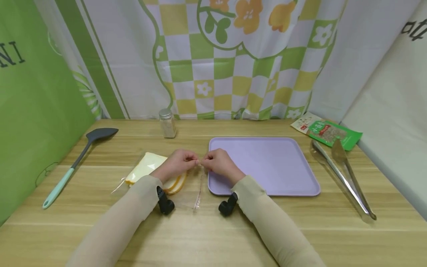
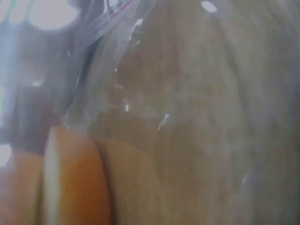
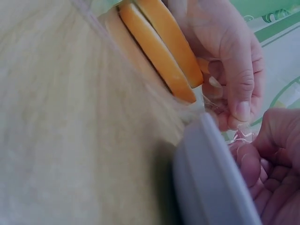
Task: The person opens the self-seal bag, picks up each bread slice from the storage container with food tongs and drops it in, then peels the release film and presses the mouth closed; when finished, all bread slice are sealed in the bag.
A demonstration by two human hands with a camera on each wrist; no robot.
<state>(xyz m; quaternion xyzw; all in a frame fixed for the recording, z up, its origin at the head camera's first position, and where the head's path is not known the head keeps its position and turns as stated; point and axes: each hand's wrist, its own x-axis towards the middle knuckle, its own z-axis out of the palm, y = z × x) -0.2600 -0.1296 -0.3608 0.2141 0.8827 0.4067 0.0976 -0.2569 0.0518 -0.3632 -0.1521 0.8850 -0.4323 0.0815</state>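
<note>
Slices of bread with orange-brown crusts lie inside a clear plastic bag on the table. My left hand reaches over the bread and pinches the bag's far right corner between thumb and fingers. Close beside it, my right hand pinches the same corner, its wrist over the left rim of a lilac tray. In the right wrist view, crinkled plastic shows between the fingertips of both hands. The left wrist view looks through the film at bread crust; neither hand shows there.
A spatula with a mint handle lies far left. Behind the bread stands a glass shaker with a metal lid. Metal tongs and a green-and-white packet lie right of the tray. A patterned curtain hangs along the table's back.
</note>
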